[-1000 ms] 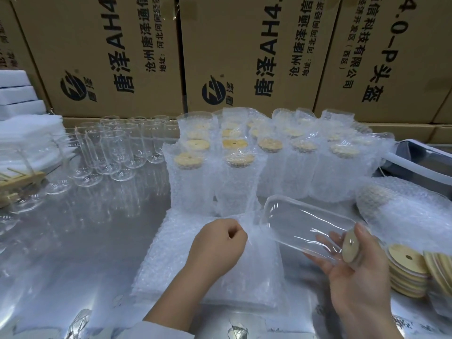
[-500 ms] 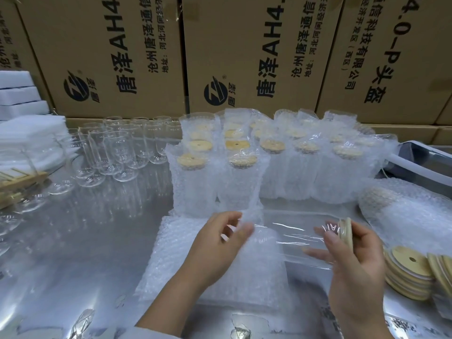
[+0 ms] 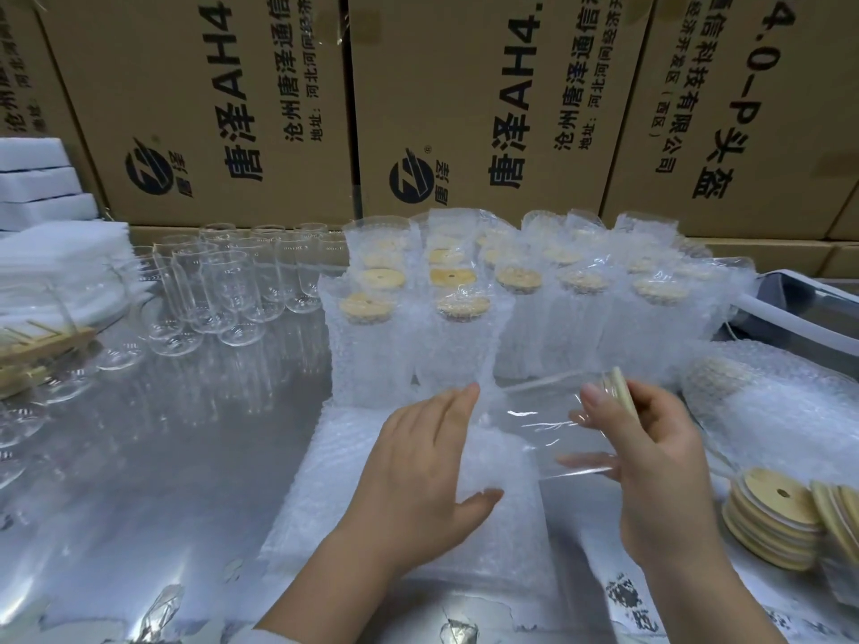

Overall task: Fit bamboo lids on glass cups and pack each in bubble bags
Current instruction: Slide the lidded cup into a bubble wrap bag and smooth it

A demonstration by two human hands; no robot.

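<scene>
Toward the bench's [image 3: 186, 481] left rear corner, beside white foam sheets [image 3: 42, 178], a cluster of bare glass cups [image 3: 223, 290] stands upright with no lids and no wrapping, so a good share of the work is still ahead. Along the rear edge to their right, in front of the cartons [image 3: 209, 109], several rows of bagged cups [image 3: 465, 309] stand close together, each with a bamboo lid showing inside its bubble bag; these look finished. Nearer the front edge lies a stack of flat bubble bags [image 3: 334, 467], which looks like enough for a good many more. The left hand [image 3: 418, 471] lies on that stack with fingers straight and thumb spread, apparently steadying or opening the top bag, though I cannot tell whether it pinches the film. Just right of it, one glass cup [image 3: 548, 420] is held on its side above the bags, base toward the left hand, its bamboo lid [image 3: 620, 390] already fitted at the right end. The right hand [image 3: 660, 462] grips this cup around the lidded end, fingers curled over the glass. Judging by this, the cup is at the bagging step; whether its base is inside the bag I cannot tell. Near the bench's front right corner, loose bamboo lids [image 3: 771, 518] wait in stacks
</scene>
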